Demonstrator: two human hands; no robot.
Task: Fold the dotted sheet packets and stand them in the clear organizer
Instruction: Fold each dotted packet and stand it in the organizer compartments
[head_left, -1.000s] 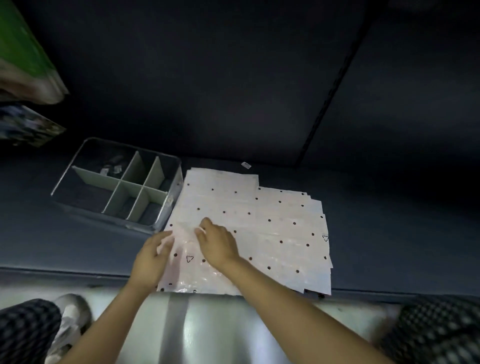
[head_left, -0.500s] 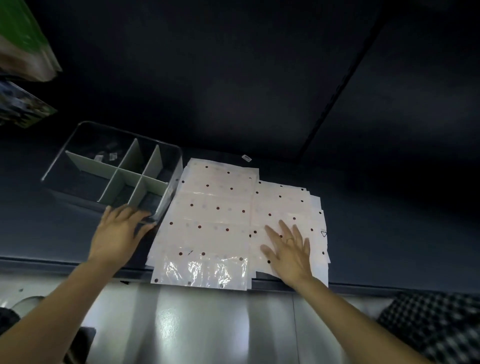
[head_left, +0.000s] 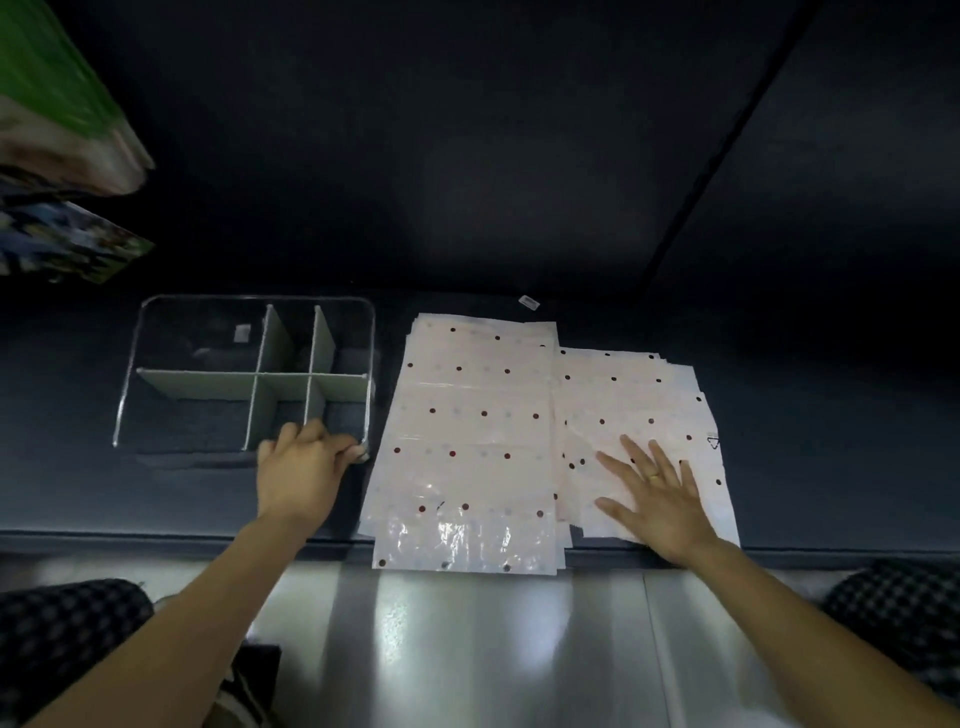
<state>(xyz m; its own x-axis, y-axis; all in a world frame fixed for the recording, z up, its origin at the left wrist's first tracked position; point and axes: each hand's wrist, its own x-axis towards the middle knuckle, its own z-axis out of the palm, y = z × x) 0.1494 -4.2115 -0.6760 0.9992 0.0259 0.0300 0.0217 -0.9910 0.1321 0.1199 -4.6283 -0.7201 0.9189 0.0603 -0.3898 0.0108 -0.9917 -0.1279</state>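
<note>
**Left grip on organizer rim; right hand flat on packets**

The left hand (head_left: 301, 475) curls its fingers over the near right corner of the clear organizer (head_left: 249, 300) — the grip is closed on the rim there. The organizer is a rounded-corner rectangular tray of transparent, glossy plastic, split by pale matte dividers (head_left: 270, 376) into six compartments: two wide ones away from the grip, four narrow ones next to it. A small pale label (head_left: 242, 332) and some faint, unclear shapes show in the far wide compartment; what they are cannot be told. No packet stands in any compartment.

Just beside the grip, on the thumb side, lie the dotted sheet packets (head_left: 478, 415) — thin, pinkish-white sheets with dark red and pale grey dots, in shiny wrinkled film that glares at the near edge. They lie flat and overlapping on the dark matte table (head_left: 810, 415), their near edge overhanging it.

The right hand (head_left: 657, 496) lies palm down on the right-hand stack, fingers spread and straight, a ring on one finger.

A small white tag (head_left: 529, 302) lies beyond the packets.
</note>
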